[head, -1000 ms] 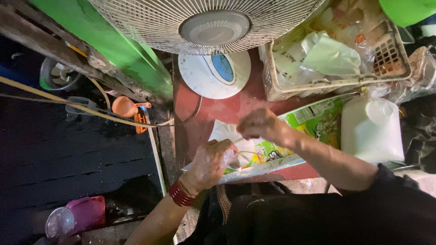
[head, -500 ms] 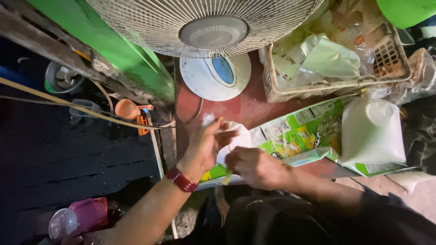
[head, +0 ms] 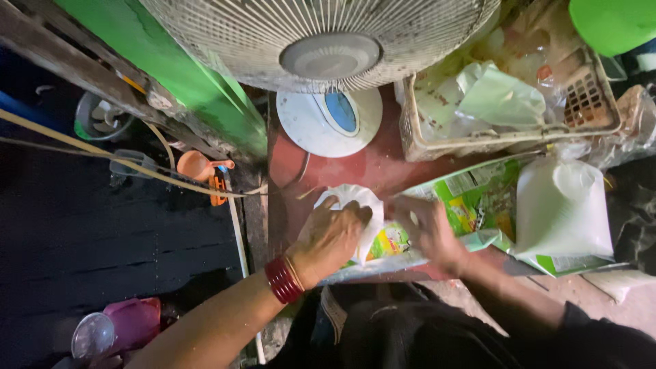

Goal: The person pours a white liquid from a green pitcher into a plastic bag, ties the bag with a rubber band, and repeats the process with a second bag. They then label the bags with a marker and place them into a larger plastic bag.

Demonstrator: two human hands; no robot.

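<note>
My left hand [head: 335, 236], with red bangles at the wrist, grips a small white plastic bag [head: 355, 201] on top of a green printed sack [head: 471, 205] that lies flat on the dark red surface. My right hand [head: 427, 232] is blurred and rests on the sack just right of the white bag; whether it holds anything cannot be seen. A full white plastic bag [head: 560, 208] stands on the sack at the right.
A standing fan's grille [head: 328, 41] and its round white base [head: 321, 123] are straight ahead. A dirty plastic basket [head: 478, 140] of bags sits at the back right. Green boards, cords, an orange scoop [head: 195, 164] and a pink jar [head: 130, 321] lie left.
My left hand has closed down over the white bag and pulled it toward me. My right hand has shifted right, from in front of the bag onto the green sack.
</note>
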